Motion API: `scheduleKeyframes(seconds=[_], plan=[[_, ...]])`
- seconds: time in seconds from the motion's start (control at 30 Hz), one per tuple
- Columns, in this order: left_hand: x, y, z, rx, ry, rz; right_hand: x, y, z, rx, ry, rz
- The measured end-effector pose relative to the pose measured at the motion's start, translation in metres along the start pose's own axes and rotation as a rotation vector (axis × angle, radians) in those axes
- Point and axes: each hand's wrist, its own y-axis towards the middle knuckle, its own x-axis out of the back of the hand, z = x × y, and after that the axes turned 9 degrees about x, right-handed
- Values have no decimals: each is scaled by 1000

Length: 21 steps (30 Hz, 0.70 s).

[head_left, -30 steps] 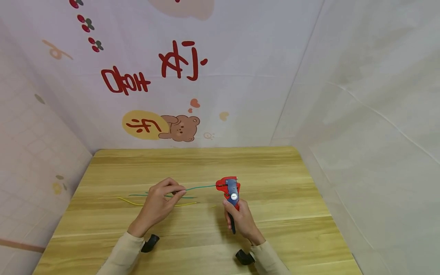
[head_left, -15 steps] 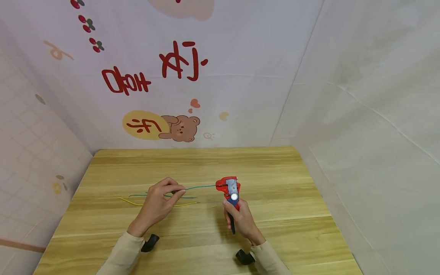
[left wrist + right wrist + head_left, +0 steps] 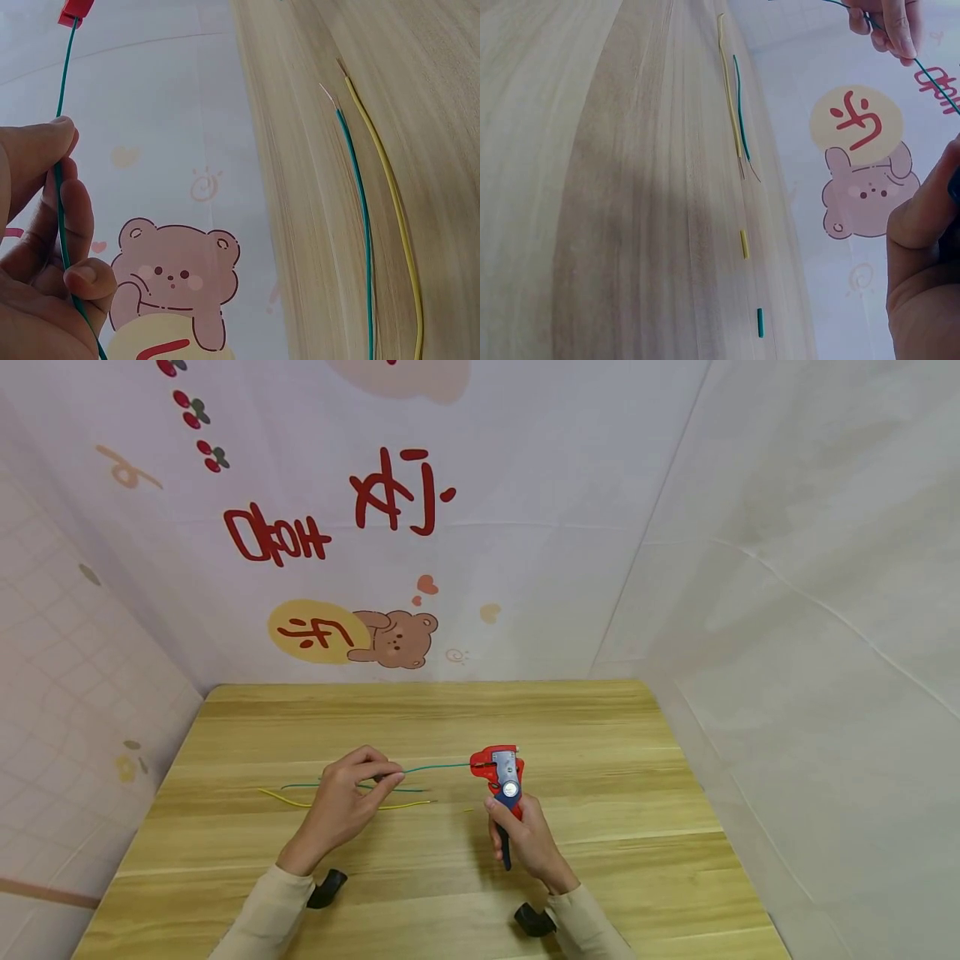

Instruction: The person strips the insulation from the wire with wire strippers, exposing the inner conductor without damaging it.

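Note:
My left hand point(image 3: 341, 802) pinches a thin green wire point(image 3: 438, 767) between thumb and fingers. The wire runs to the right, its far end in the red mouth of a wire stripper point(image 3: 507, 768). My right hand point(image 3: 532, 835) grips that red and blue stripper by its handles, thumb on the near side. Only its red tip point(image 3: 75, 10) shows in the left wrist view. Beneath my left hand, a second green wire point(image 3: 364, 202) and a yellow wire point(image 3: 396, 195) lie on the table, each with a bare metal end. My left hand partly hides them in the head view.
On the wooden table point(image 3: 405, 893) lie a short yellow offcut point(image 3: 744, 244) and a short green offcut point(image 3: 760, 322). A printed fabric wall point(image 3: 510, 543) stands behind the table's back edge. A plain pale sheet point(image 3: 810, 693) hangs on the right.
Both hands stay nearly in place, with the green wire still in the stripper's mouth. The lower end of the stripper's handle has shifted very slightly left.

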Motion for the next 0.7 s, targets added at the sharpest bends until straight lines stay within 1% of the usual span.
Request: scheduleKeyframes(seconds=[0.17, 0.4, 0.7], plan=[[0, 0, 0, 6, -16, 5, 0, 0, 0, 12, 6, 8], [1, -1, 1, 6, -18, 16, 0, -2, -1, -15, 20, -3], [1, -2, 1, -1, -39, 18, 0, -2, 0, -6, 21, 0]])
